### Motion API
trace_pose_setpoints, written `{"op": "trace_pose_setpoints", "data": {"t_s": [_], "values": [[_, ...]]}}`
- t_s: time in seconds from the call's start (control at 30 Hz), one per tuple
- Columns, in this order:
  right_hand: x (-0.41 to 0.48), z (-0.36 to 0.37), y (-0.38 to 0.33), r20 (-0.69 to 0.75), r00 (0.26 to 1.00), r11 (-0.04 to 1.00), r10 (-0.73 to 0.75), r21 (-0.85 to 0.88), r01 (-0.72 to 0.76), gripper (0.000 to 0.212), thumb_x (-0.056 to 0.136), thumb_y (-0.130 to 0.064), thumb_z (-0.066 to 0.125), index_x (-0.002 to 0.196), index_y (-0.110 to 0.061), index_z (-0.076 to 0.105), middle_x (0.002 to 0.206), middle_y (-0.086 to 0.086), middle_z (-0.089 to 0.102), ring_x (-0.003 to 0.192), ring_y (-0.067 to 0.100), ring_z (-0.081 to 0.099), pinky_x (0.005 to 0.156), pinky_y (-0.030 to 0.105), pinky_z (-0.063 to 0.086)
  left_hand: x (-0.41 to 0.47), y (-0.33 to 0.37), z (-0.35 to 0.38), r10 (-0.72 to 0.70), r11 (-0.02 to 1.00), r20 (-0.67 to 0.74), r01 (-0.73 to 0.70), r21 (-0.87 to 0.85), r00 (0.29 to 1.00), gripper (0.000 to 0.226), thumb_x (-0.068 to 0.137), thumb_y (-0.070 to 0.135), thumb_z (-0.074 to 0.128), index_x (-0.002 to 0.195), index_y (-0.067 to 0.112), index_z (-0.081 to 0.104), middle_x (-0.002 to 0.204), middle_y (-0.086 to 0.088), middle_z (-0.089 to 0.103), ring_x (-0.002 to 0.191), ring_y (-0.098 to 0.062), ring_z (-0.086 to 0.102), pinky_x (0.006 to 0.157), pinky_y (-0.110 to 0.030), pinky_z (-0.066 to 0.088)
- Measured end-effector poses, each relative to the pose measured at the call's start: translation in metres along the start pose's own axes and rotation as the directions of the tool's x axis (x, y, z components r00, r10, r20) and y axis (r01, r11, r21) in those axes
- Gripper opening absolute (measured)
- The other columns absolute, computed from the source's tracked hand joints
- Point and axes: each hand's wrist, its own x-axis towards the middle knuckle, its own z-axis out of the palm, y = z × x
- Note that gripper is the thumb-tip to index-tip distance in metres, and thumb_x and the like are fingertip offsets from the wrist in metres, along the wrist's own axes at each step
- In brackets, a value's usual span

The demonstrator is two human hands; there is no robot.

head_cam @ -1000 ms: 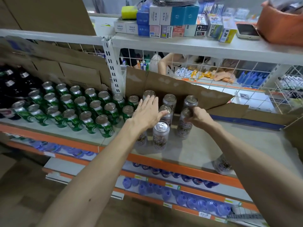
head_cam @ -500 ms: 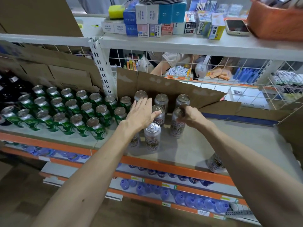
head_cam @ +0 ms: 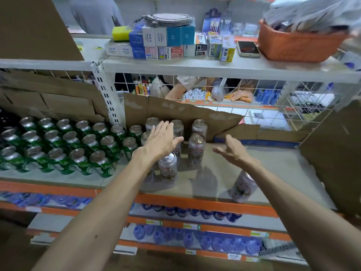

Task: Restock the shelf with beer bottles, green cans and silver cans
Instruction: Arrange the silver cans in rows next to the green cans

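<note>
- Green-bodied stock: green cans (head_cam: 88, 151), nineteen tops counted, upright in three rows on the left half of the shelf (head_cam: 273, 169). Seven stand at the back, seven in the middle and five in front. The rows run to the left edge of the frame.
- silver cans (head_cam: 197, 151), about nine, upright at the centre of the frame just right of the green block. Three stand against the cardboard backing (head_cam: 195, 116), and two show clearly in front of those. Several are partly hidden by the hand and forearm, so the count is not firm.
- One of these, the lone silver can (head_cam: 243, 186), stands apart near the front edge at lower right, partly under the right forearm.
- beer bottles (head_cam: 5, 122), dark shapes at the far left edge behind the green rows. Their number cannot be told.
- left hand (head_cam: 162, 139), one. It is flat, palm down, with fingers straight and close together, and lies over the silver group holding nothing. Whether it touches a can top cannot be told.
- right hand (head_cam: 232, 151), one. The fingers are loosely spread and slightly bent, and it holds nothing. It is over bare shelf just right of the silver cans.
- orange basket (head_cam: 298, 45), one, upper right on the top shelf.
- phone (head_cam: 248, 48), one, lying flat just left of the basket.
- water bottles (head_cam: 195, 239), blue-capped, many, on the lower tiers.
</note>
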Motion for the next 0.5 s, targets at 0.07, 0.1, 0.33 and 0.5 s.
{"op": "trace_pose_setpoints", "data": {"t_s": [0.07,0.1,0.33,0.5], "values": [[-0.013,-0.007,0.022,0.041,0.998,0.998,0.053,-0.016,-0.053,0.044,0.090,-0.044,0.065,0.100,-0.005,0.045,0.109,0.019,0.058,0.091,0.030,0.052,0.071,0.036,0.038,-0.002,0.005,0.002,0.020,1.000,0.003,-0.020,-0.012,1.000,0.073,0.102,0.048,0.041,0.155,0.004,0.018,0.164,-0.014,0.015,0.152,-0.026,0.008,0.123,-0.046,0.007],[-0.020,-0.012,0.032,0.061,0.995,0.997,0.081,-0.001,-0.082,0.049,0.090,-0.045,0.065,0.111,-0.004,0.048,0.118,0.020,0.058,0.099,0.031,0.055,0.077,0.038,0.043,-0.002,0.007,0.003,0.028,0.999,0.009,-0.028,-0.021,1.000,0.073,0.101,0.048,0.042,0.155,0.004,0.019,0.163,-0.014,0.017,0.152,-0.027,0.009,0.123,-0.047,0.008],[-0.070,-0.020,0.058,0.078,0.966,0.969,0.245,-0.034,-0.243,0.059,0.088,-0.052,0.063,0.118,-0.002,0.056,0.115,0.019,0.065,0.105,0.033,0.060,0.081,0.036,0.046,-0.015,0.020,0.014,0.091,0.995,0.030,-0.090,-0.049,0.995,0.074,0.099,0.050,0.046,0.154,0.006,0.022,0.162,-0.013,0.021,0.151,-0.028,0.013,0.120,-0.051,0.011],[-0.091,-0.013,0.059,0.038,0.978,0.979,0.204,-0.013,-0.204,0.049,0.078,-0.044,0.077,0.101,-0.008,0.054,0.095,0.009,0.061,0.085,0.024,0.060,0.068,0.036,0.052,-0.031,0.018,0.008,0.090,0.994,0.005,-0.089,-0.060,0.996,0.069,0.098,0.047,0.049,0.149,0.005,0.029,0.156,-0.014,0.030,0.147,-0.030,0.021,0.120,-0.054,0.016]]}}
